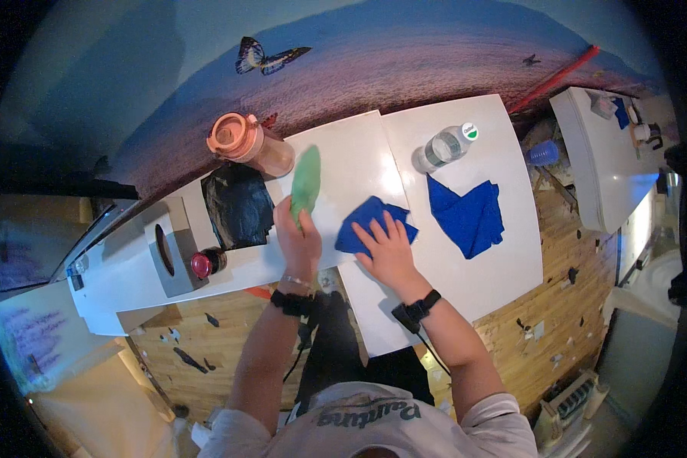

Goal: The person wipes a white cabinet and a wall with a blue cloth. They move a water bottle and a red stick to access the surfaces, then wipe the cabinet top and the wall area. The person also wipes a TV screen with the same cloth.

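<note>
My left hand (pixel 299 243) grips the lower end of a flat, light-green, leaf-shaped piece (pixel 307 177); its material is unclear. That piece points away from me over the white table (pixel 355 149). With fingers spread, my right hand (pixel 390 252) rests on a folded blue cloth (pixel 358 220). A second blue cloth (pixel 468 220), loosely folded, lies to the right. Left of the green piece is a black plastic sheet or bag (pixel 237 206), spread flat.
A peach-lidded drink container (pixel 272 151) stands at the back left. A clear capped bottle (pixel 443 147) is at the back right. Nearer the left edge are a red-lidded jar (pixel 202 264) and a tissue box (pixel 174 246). Scraps litter the wood floor (pixel 515 309).
</note>
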A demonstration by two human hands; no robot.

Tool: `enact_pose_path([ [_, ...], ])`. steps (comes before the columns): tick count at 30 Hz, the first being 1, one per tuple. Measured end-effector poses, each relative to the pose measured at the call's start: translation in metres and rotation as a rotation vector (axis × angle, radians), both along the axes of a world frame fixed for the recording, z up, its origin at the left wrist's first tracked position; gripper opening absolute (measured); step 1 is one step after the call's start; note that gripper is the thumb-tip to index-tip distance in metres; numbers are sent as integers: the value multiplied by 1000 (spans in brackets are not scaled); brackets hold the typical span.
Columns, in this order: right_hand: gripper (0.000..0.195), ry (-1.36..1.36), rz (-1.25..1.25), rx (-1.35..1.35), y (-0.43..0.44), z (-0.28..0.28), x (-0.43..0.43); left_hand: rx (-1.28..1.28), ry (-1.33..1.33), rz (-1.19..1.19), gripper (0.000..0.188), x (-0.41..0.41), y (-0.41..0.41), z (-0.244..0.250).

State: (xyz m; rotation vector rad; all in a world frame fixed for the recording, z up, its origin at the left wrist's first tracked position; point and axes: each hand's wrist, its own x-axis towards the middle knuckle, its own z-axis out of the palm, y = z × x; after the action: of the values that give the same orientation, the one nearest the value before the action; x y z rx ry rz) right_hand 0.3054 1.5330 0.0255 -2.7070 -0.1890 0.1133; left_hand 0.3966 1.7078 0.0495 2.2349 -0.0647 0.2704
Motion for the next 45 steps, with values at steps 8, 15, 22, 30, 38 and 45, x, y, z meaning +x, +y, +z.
enact_pose_path([
  [8, 67, -66, -96, -24, -10, -5, -1, 22, -167, -341, 35, 57, -85, 18],
  [15, 44, -111, -96, 12, 2, -22, 18, 174, -8, -477, 41, 85, -149, 7],
  [22, 51, -112, -87, 6, 4, -17, 47, 236, -73, -498, 46, 61, -87, -4],
  [30, 61, -164, -137, -34, 22, -27, 134, 222, 131, -203, 51, 7, 30, -29],
  [38, 60, -205, -170, -123, 39, -38, 178, -164, 12, 53, 87, 59, 32, -10],
  [45, 54, -215, -13, -32, -1, -33, 162, -384, 77, 90, 90, 117, 21, -13],
])
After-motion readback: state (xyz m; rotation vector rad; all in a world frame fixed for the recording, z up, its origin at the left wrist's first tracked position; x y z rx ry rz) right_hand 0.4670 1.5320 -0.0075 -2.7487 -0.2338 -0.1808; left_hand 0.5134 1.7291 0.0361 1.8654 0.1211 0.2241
